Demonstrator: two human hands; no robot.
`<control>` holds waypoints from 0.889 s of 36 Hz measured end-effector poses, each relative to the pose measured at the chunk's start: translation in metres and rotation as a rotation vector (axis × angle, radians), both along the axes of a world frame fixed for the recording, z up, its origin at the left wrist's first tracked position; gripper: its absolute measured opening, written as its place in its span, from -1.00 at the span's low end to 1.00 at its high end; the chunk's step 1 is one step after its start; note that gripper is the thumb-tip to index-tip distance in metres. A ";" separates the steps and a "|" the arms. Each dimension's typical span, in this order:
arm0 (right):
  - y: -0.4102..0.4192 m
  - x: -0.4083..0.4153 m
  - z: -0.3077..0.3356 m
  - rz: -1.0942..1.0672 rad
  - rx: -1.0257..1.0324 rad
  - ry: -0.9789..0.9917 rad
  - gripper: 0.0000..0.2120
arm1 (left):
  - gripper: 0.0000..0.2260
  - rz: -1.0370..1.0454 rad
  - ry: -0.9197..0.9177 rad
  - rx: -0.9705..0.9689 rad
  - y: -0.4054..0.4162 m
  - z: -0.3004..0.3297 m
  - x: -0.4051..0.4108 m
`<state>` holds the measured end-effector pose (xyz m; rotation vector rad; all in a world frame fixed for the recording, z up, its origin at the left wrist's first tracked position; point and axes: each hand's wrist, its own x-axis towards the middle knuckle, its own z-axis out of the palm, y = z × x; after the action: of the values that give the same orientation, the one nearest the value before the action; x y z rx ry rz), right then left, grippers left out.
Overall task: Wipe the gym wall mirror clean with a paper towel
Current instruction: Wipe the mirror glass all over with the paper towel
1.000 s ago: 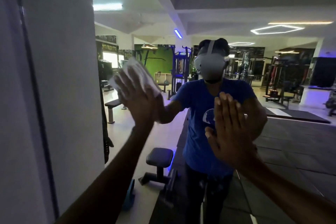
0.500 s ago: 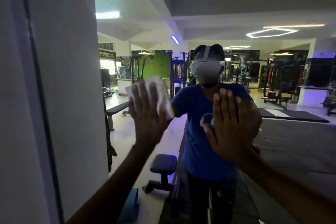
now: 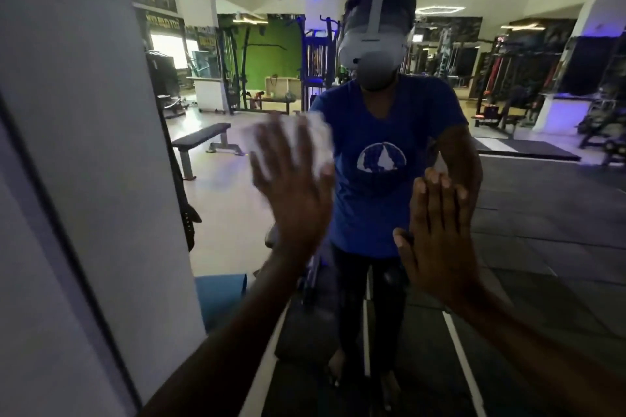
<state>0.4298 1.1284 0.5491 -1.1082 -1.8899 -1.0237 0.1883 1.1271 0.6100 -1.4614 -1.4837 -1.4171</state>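
Note:
The wall mirror (image 3: 528, 220) fills the view and reflects the gym and a person in a blue shirt. My left hand (image 3: 294, 186) presses a white paper towel (image 3: 315, 139) flat against the glass with straight, spread fingers; the towel shows blurred above and right of the fingers. My right hand (image 3: 440, 240) lies flat on the mirror to the right, fingers straight and together, holding nothing.
A white pillar or wall edge (image 3: 84, 145) with a dark frame strip bounds the mirror on the left. Reflected in the glass are a bench (image 3: 203, 139), weight machines (image 3: 315, 57) and dark floor mats (image 3: 542, 247).
My left hand has slid the towel down and to the right across the glass. The right hand has sunk a little lower in view, still flat on the mirror. The camera has tilted down.

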 end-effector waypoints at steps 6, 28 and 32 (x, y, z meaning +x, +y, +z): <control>0.004 0.006 -0.002 -0.022 0.019 -0.024 -0.23 | -0.47 -0.099 0.529 0.006 0.008 -0.015 -0.028; 0.006 -0.015 -0.024 -0.120 0.066 0.065 -0.19 | -0.36 0.196 -0.462 0.030 0.006 0.012 -0.038; 0.005 -0.016 -0.024 -0.098 0.060 0.070 -0.20 | -0.44 -0.108 0.231 -0.171 -0.019 -0.042 0.032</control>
<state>0.4135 1.1330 0.5254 -1.1963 -1.7536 -1.0740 0.2200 1.1084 0.5679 -1.7692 -1.4253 -1.1583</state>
